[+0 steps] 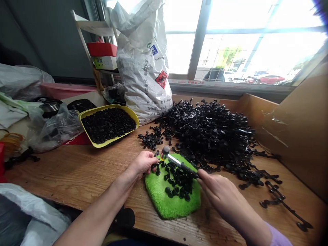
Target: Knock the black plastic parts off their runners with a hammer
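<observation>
My right hand point(212, 186) is wrapped round the dark handle of a small hammer point(176, 161), whose head hangs over the back left of a green fuzzy cloth point(164, 205). Just left of the hammer head, my left hand point(145, 163) pinches a small black plastic piece point(156, 166). Several loose round black parts point(179, 192) lie on the cloth between my hands. Behind the cloth, a small cluster of black pieces point(151, 139) rests on the wooden table point(102, 174).
A large heap of black parts point(210, 133) fills the back right, with strays point(284, 201) near the right edge. A yellow tray point(98, 145) of small black pieces stands back left, beside a tall white sack point(143, 75). Cardboard point(299, 123) borders the right side.
</observation>
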The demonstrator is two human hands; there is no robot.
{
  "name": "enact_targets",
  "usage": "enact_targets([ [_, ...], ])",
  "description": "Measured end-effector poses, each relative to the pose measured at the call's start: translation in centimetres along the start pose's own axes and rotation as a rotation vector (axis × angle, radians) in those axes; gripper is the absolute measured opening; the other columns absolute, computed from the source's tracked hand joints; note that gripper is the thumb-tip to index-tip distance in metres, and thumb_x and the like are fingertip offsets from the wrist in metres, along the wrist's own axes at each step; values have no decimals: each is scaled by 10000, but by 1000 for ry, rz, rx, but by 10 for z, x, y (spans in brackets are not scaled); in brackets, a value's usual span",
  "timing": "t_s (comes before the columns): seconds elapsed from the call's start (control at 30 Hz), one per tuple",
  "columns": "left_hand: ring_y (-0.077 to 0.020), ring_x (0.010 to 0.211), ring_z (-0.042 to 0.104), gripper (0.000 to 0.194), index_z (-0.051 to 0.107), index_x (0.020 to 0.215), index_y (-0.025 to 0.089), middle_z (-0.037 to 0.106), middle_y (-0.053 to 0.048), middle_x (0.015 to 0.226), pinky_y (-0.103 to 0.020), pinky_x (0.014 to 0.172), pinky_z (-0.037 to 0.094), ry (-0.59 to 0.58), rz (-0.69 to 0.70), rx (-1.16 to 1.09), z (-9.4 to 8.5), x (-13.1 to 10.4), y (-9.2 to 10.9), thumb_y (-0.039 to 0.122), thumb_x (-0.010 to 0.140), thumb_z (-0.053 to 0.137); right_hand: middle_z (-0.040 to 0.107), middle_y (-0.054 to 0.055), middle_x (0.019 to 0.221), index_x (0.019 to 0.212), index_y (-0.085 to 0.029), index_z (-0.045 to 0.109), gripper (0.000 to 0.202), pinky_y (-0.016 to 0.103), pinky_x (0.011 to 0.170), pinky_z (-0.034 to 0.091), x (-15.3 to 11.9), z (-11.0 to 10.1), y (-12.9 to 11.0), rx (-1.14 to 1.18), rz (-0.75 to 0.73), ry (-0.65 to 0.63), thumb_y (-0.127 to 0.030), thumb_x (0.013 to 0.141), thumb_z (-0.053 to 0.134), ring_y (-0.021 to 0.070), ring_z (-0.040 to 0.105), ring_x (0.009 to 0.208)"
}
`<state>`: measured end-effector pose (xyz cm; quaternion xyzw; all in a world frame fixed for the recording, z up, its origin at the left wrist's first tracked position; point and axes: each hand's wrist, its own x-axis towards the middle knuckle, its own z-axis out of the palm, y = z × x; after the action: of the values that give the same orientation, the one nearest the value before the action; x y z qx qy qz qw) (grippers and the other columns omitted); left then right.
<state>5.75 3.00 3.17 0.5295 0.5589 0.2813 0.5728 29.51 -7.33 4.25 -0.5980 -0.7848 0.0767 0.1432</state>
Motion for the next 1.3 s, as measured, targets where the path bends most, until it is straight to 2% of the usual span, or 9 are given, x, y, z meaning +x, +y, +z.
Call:
enact_targets([
  [0.13,-17,248,323,158,466,595,142,534,26,416,-142,288,117,-45,9,-78,0,3,-3,204,706,560,453,-24,590,766,-227,399,259,274,517,299,-3,-7,6,270,9,158,-373,943,279,154,437,514],
  [0.3,4,263,300,188,466,601,133,532,28,441,-132,293,115,-99,13,-270,-2,5,-12,239,680,601,433,-36,575,786,-219,442,279,269,513,307,-13,3,15,387,70,89,-399,942,298,149,444,514],
  [0.5,4,261,309,188,474,611,130,540,23,443,-128,291,118,-96,20,-238,-2,5,-13,245,687,601,579,17,668,876,-198,510,290,283,563,344,-20,15,20,361,71,75,-398,934,308,185,532,601],
  [0.7,-6,262,327,190,479,629,137,547,25,450,-130,290,114,-67,43,-150,0,4,-12,269,697,598,539,4,613,839,-206,481,297,295,557,335,-19,11,17,292,80,35,-408,939,288,186,512,558],
  [0.9,-43,267,372,139,494,632,144,515,44,415,-142,277,191,-33,35,26,-2,3,2,227,680,595,489,-20,617,870,-219,434,194,271,538,330,-12,-5,1,352,-10,216,-343,940,301,157,474,524],
  [1.07,-79,357,475,129,522,646,136,506,40,445,-147,287,248,-54,65,64,-3,9,4,225,665,614,507,-4,561,782,-228,457,208,274,479,263,-1,-1,0,9,15,-25,-291,918,313,185,494,496],
  [1.1,-80,359,476,127,525,652,135,507,39,451,-149,287,250,-61,61,69,-4,9,3,226,667,613,512,-3,562,781,-229,458,219,274,480,262,0,-1,0,5,11,-29,-300,922,306,187,500,501],
  [1.23,-78,371,485,120,524,656,138,516,37,480,-149,290,254,-72,47,82,-8,8,2,221,668,611,544,8,626,850,-221,435,236,276,522,310,-1,-4,0,153,-27,84,-340,944,254,180,519,540],
  [1.3,-70,342,453,145,521,648,141,516,37,461,-153,290,240,-77,48,93,-7,8,2,246,674,617,532,3,587,826,-223,450,211,275,492,284,-1,0,-1,73,-12,44,-315,930,291,181,505,506],
])
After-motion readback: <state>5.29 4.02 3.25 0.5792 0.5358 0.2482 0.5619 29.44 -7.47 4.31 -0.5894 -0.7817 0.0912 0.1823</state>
